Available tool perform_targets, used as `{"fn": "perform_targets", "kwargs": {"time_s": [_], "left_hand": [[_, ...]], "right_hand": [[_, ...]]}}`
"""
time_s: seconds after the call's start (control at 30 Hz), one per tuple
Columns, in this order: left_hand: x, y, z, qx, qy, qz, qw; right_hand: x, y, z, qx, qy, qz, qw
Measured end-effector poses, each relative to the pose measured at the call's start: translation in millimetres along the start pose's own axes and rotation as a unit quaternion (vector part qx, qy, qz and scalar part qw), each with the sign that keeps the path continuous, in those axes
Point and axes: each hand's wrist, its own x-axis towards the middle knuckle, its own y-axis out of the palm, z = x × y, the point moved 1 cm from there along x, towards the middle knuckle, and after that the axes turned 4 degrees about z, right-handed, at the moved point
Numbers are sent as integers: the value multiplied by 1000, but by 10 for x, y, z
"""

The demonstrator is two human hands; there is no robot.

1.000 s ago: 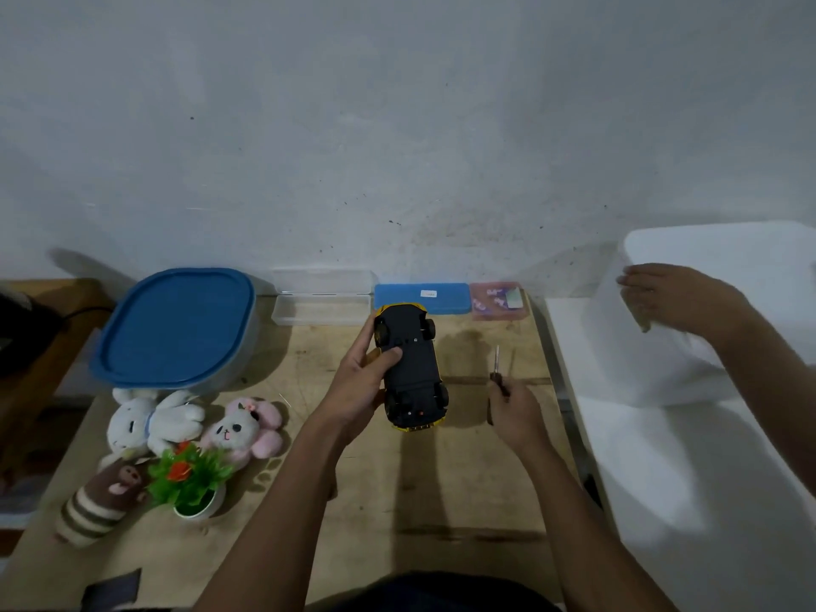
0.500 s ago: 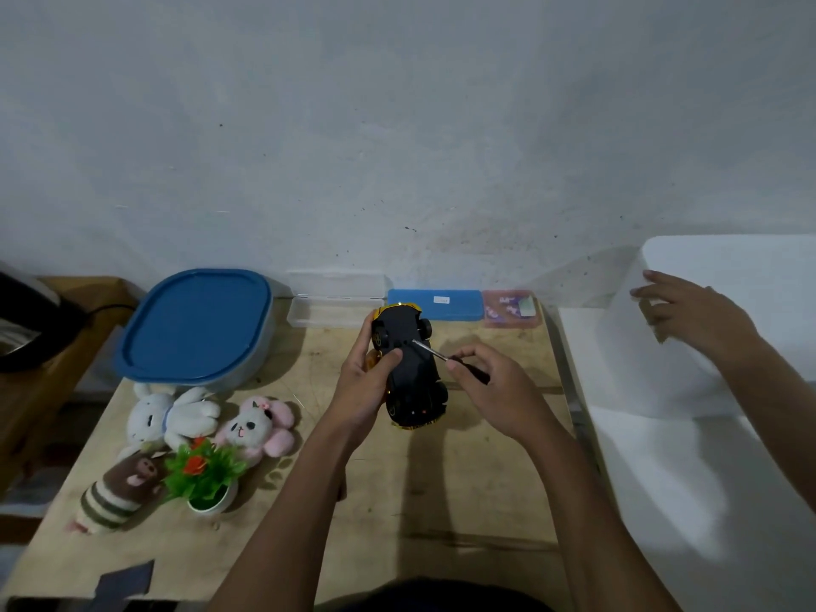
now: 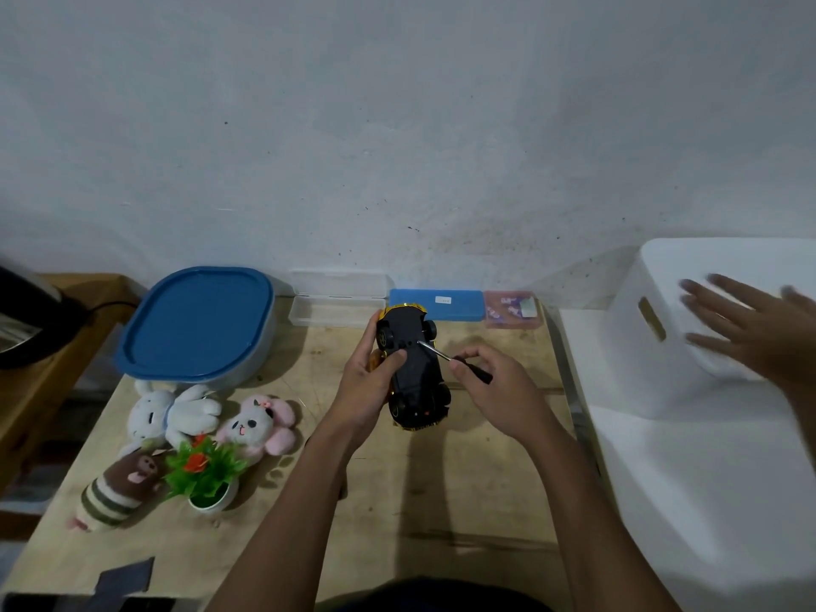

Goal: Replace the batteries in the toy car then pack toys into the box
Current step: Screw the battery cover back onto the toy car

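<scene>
My left hand (image 3: 368, 386) grips a yellow toy car (image 3: 413, 368) turned upside down, its black underside facing up, above the wooden table (image 3: 397, 501). My right hand (image 3: 499, 390) holds a small screwdriver (image 3: 459, 360), whose metal tip touches the car's underside near the far wheels. A blue-lidded box (image 3: 198, 324) stands at the table's back left. A white bunny plush (image 3: 170, 415), a pink plush (image 3: 260, 424), a striped brown plush (image 3: 117, 490) and a small potted plastic plant (image 3: 207, 474) lie at the left.
Another person's hand (image 3: 750, 333) rests on a white bin (image 3: 689, 329) on the white surface to the right. A clear case (image 3: 335, 300), a blue case (image 3: 437, 304) and a pink packet (image 3: 512, 309) line the wall. A dark object (image 3: 26, 329) sits far left.
My right hand swung the screwdriver from upright beside the car onto its underside. The view shifted a little. The other person's hand spread out on the white bin.
</scene>
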Motion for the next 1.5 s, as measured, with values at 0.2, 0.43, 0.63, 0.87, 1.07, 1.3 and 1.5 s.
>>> {"fn": "perform_targets", "kwargs": {"time_s": [0.2, 0.43, 0.63, 0.87, 1.07, 1.3, 1.5], "left_hand": [[-13, -1, -9, 19, 1, 8, 1000], [-37, 15, -38, 84, 26, 10, 996], [-60, 38, -73, 134, 31, 13, 990], [-92, 48, -140, 157, 54, 20, 986], [-53, 23, -128, 176, 54, 32, 982], [-25, 35, -104, 187, 51, 37, 980], [-36, 47, -108, 183, 50, 35, 981]], "right_hand": [[10, -50, 34, -23, 4, 1, 1000], [59, -156, 180, -83, 12, 11, 996], [62, -204, 349, -139, 64, 27, 988], [50, -271, 416, -98, 69, 44, 992], [61, -311, 406, -171, 65, -18, 983], [73, -378, 382, -161, 72, 43, 983], [42, -390, 486, -199, 49, -57, 977]]}}
